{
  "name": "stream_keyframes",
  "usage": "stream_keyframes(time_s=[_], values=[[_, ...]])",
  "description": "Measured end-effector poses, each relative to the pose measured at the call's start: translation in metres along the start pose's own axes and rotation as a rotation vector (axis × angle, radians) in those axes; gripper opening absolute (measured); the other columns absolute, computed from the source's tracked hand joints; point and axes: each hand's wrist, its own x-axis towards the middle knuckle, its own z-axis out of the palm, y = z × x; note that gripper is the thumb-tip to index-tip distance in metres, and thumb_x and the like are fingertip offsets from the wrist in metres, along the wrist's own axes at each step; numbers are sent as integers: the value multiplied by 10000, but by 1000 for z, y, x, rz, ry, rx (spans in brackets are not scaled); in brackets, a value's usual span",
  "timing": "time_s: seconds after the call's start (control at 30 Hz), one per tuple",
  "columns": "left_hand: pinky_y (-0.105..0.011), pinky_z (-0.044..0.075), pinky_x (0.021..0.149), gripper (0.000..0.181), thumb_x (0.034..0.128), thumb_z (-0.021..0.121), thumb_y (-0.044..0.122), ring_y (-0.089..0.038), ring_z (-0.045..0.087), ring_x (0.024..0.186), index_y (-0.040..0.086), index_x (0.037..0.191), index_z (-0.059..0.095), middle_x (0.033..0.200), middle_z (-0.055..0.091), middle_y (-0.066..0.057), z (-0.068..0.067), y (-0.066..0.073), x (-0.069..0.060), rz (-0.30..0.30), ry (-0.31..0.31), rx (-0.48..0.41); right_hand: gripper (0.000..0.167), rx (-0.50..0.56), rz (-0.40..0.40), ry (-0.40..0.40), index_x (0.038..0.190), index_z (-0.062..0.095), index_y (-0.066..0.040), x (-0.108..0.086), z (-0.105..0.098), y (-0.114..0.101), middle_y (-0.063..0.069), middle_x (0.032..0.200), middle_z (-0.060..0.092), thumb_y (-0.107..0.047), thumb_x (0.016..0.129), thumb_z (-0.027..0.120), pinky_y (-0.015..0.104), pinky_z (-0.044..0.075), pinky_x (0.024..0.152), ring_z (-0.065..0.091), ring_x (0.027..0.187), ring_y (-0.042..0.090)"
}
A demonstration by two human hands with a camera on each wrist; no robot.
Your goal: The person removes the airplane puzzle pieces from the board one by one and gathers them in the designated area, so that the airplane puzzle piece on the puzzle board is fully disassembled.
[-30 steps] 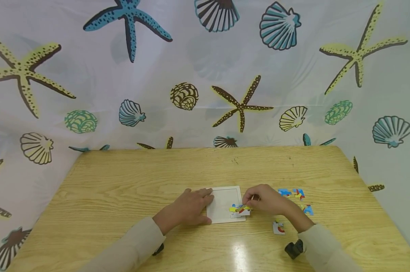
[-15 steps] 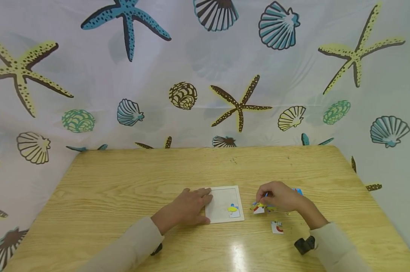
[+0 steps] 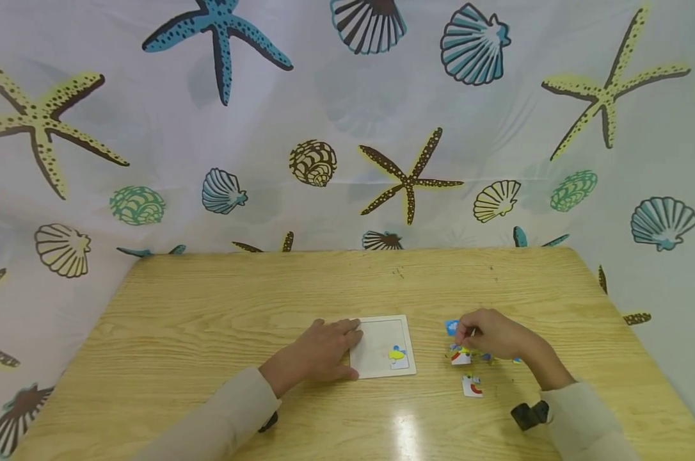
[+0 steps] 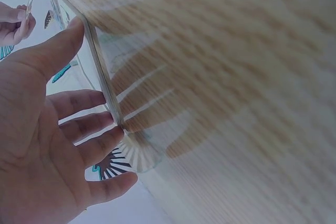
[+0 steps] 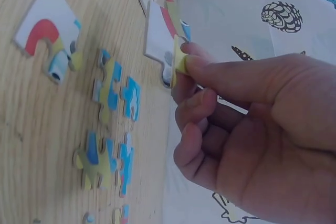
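My left hand (image 3: 324,349) rests with spread fingers at the left edge of a white square puzzle tray (image 3: 376,342). In the left wrist view, its thumb and fingertips touch the tray's rim (image 4: 96,51). Inside the tray, at its lower right corner, lies one yellow, blue and white jigsaw piece (image 3: 399,360). My right hand (image 3: 491,334) is to the right of the tray, over the loose pieces. Thumb and forefinger pinch a white, red and yellow jigsaw piece (image 5: 156,35), held above the table; the fingertips cover part of it.
Several loose jigsaw pieces lie right of the tray: a white and red one (image 5: 50,19) nearest me, a blue one (image 3: 452,326) farther back, yellow and blue ones (image 5: 97,163) partly under the right hand. A shell-patterned cloth (image 3: 324,96) hangs behind the wooden table (image 3: 209,301).
My right hand has moved right, from over the tray's lower right corner to above the loose pieces, carrying the pinched jigsaw piece with it. The left hand stays on the tray's edge.
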Motion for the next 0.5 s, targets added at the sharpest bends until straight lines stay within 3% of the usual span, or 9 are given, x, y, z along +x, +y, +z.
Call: stream_keyframes(time_s=[0.5], values=[[-513,399,1030,747,826,616,591,-211,402,1374,136,1400,466,1490,418,-47,0,0,2,-8,-10,31,115,0,85,7,845,625,-68,-21,-9,19,29,868,636,-5,913,557,232,411,570,461,663,85]])
